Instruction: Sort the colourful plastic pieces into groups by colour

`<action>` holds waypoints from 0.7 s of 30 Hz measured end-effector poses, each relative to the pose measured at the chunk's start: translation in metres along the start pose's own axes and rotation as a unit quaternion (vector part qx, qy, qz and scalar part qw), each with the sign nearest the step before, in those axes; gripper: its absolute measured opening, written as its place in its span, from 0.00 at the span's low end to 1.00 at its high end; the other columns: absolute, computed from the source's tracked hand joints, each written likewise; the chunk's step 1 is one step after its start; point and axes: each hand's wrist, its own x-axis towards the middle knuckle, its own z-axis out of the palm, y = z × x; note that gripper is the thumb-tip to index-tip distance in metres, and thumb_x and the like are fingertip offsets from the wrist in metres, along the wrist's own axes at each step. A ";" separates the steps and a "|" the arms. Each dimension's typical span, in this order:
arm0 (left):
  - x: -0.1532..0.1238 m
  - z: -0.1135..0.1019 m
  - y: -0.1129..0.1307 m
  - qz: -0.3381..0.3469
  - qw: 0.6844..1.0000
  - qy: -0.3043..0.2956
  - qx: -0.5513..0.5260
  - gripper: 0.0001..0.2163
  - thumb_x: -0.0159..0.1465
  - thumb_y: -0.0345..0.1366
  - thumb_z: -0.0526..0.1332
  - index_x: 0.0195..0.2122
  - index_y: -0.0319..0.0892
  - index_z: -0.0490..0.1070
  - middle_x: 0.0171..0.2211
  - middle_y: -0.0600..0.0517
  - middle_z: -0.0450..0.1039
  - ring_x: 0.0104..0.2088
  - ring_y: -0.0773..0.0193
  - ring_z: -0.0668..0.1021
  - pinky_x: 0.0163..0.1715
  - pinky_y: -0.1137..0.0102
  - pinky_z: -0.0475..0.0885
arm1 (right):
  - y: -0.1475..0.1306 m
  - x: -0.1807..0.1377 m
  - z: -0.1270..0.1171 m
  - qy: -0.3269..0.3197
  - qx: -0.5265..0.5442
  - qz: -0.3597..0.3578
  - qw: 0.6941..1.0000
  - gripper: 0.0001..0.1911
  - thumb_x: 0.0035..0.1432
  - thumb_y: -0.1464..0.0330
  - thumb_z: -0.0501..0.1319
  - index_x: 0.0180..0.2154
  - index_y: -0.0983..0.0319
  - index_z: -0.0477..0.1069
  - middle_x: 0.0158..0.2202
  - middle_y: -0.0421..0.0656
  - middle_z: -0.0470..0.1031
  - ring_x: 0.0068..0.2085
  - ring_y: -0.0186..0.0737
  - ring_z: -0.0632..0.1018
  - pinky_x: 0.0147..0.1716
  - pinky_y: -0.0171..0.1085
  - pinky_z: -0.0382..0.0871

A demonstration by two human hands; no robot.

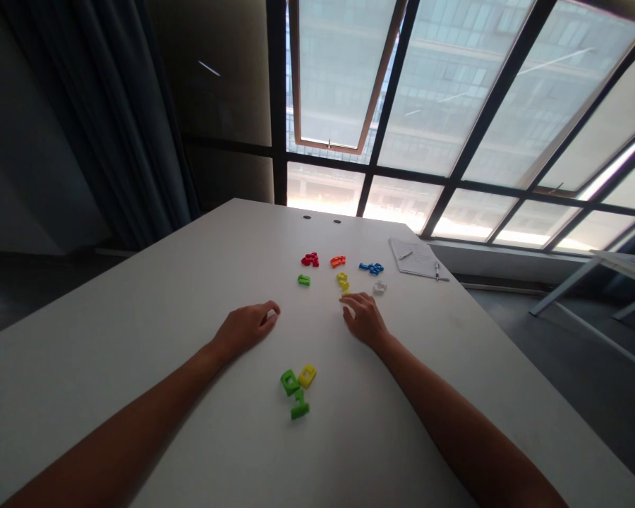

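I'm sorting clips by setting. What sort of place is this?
Probably an office or meeting room: there is a wide white table, large framed windows facing another building, and a long dark curtain.

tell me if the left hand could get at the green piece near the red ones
Likely yes: the green piece lies a little beyond the left hand, and no other piece shows between them.
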 end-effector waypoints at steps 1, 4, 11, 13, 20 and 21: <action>0.000 0.000 0.000 0.000 1.000 0.000 -0.002 0.12 0.69 0.44 0.54 0.47 0.53 0.74 0.33 0.55 0.79 0.32 0.61 0.78 0.31 0.70 0.62 | -0.003 -0.001 -0.001 -0.012 0.025 -0.034 0.999 0.13 0.64 0.74 0.60 0.48 0.59 0.78 0.49 0.48 0.81 0.50 0.47 0.77 0.54 0.48 0.67; -0.001 0.000 0.001 -0.001 1.000 0.000 -0.008 0.11 0.69 0.43 0.54 0.47 0.53 0.74 0.33 0.56 0.79 0.32 0.61 0.78 0.31 0.70 0.61 | -0.021 -0.004 -0.005 -0.084 0.097 -0.135 0.983 0.11 0.65 0.71 0.61 0.46 0.58 0.79 0.45 0.47 0.82 0.46 0.44 0.79 0.52 0.46 0.68; -0.002 -0.003 0.003 0.001 1.000 0.003 -0.011 0.11 0.69 0.43 0.54 0.47 0.52 0.74 0.32 0.56 0.79 0.31 0.62 0.78 0.31 0.70 0.62 | -0.070 -0.004 -0.017 -0.194 0.194 -0.201 0.940 0.18 0.63 0.59 0.68 0.52 0.58 0.77 0.50 0.46 0.81 0.50 0.45 0.78 0.55 0.45 0.67; -0.002 -0.004 0.003 0.001 1.000 0.001 -0.012 0.12 0.69 0.43 0.54 0.47 0.52 0.74 0.32 0.55 0.79 0.31 0.62 0.78 0.31 0.70 0.63 | -0.074 -0.004 -0.018 -0.206 0.201 -0.207 0.935 0.16 0.63 0.59 0.69 0.50 0.57 0.79 0.50 0.46 0.81 0.51 0.44 0.78 0.56 0.45 0.66; -0.002 -0.003 0.004 0.000 1.000 -0.005 -0.004 0.12 0.69 0.44 0.53 0.47 0.51 0.74 0.32 0.55 0.79 0.32 0.61 0.78 0.31 0.69 0.64 | -0.072 -0.005 -0.012 -0.183 0.229 -0.164 0.942 0.05 0.65 0.64 0.68 0.43 0.55 0.82 0.46 0.42 0.83 0.49 0.40 0.80 0.56 0.42 0.66; -0.001 -0.003 0.004 -0.001 1.000 -0.005 -0.002 0.13 0.69 0.44 0.53 0.48 0.51 0.74 0.32 0.55 0.79 0.32 0.61 0.78 0.31 0.69 0.64 | -0.071 -0.005 -0.011 -0.178 0.232 -0.157 0.943 0.05 0.66 0.65 0.67 0.43 0.55 0.82 0.45 0.43 0.83 0.48 0.40 0.80 0.56 0.41 0.67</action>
